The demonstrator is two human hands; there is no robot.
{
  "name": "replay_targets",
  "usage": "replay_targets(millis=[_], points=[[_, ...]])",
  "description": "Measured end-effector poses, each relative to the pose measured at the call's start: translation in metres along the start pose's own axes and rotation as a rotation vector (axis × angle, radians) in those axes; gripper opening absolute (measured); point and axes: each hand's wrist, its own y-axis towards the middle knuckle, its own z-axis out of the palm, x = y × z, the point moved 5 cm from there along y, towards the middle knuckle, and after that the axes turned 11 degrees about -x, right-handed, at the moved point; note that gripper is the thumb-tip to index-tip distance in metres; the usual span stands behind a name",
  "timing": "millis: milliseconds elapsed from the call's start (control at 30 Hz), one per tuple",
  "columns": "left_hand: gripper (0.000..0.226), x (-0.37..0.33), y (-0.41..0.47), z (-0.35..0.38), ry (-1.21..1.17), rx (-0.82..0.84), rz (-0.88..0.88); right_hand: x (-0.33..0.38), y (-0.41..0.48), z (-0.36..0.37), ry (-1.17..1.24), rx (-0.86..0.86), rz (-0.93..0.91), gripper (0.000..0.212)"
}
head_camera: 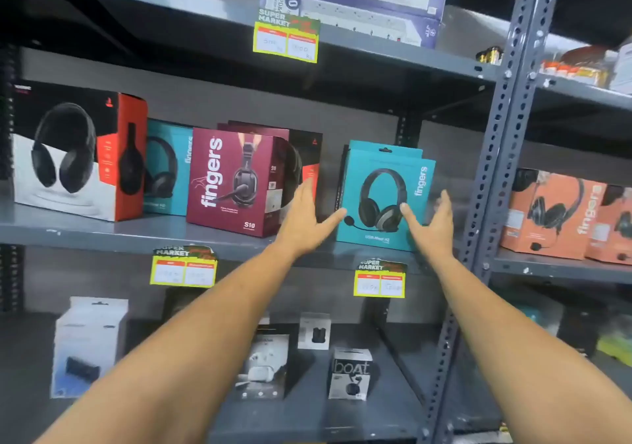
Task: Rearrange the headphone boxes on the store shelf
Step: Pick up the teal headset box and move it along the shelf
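Grey metal racking fills the wall here, with slotted uprights and dark painted shelves. On the middle shelf [102, 235] a teal headphone box [383, 197] stands upright near the right upright post [496, 156], another teal box just behind it. Both bare hands reach toward it with fingers spread: the left hand [304, 217] has its thumb tip at the box's left edge, the right hand [432, 224] lies against its lower right corner. Neither grip has closed on anything; both are wide open. Left of the hands stands a maroon headphone box [232, 180], then a second teal box [167, 166] partly hidden, then a large black, white and red box [71, 156]. Yellow price tags [184, 269] hang from the shelf lips. Small earbud boxes [349, 371] sit on the shelf below, orange headphone boxes [550, 214] in the next bay.
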Motion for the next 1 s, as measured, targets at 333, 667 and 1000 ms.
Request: replay_targets(millis=[333, 667, 1000], points=[[0.065, 0.041, 0.029, 0.053, -0.386, 0.177, -0.374, -0.039, 0.010, 0.029, 0.324, 0.459, 0.367, 0.088], [0.096, 0.044, 0.034, 0.079, -0.195, 0.325, -0.360, -0.053, 0.013, 0.026, 0.336, 0.447, 0.439, 0.085], [0.107, 0.042, 0.035, 0.080, -0.158, 0.325, -0.393, -0.051, 0.015, 0.022, 0.279, 0.490, 0.439, 0.097]])
